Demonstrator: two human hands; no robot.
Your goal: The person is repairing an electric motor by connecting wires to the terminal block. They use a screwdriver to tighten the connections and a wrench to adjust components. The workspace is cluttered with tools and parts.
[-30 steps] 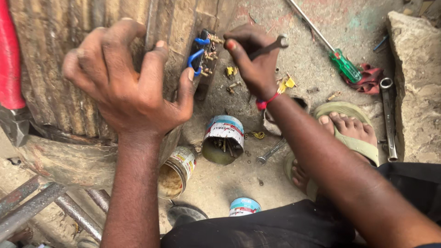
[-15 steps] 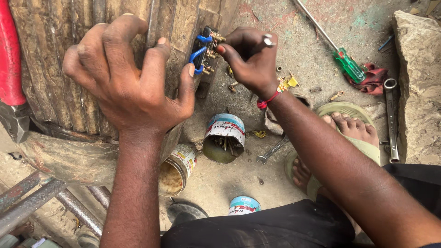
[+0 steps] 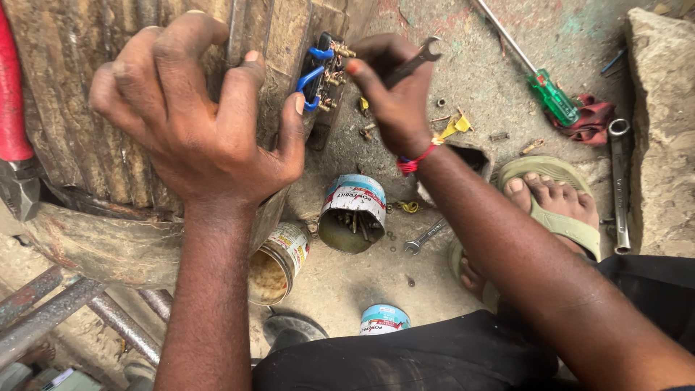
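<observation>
Gripping a small spanner (image 3: pixel 409 65) in our right hand (image 3: pixel 394 101), fingers clenched round it, we work at the terminal block (image 3: pixel 323 76) at upper centre: black, with blue wires and brass studs. Our left hand (image 3: pixel 195 116) lies spread, fingers curled, on the ribbed motor casing (image 3: pixel 65 108).

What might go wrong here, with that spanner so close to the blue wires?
The spanner in the right hand could slip and nick the blue wires or the left hand braced beside them. A loosened nut might drop among the scattered bits on the ground. The bare foot sits close to loose tools.
</observation>
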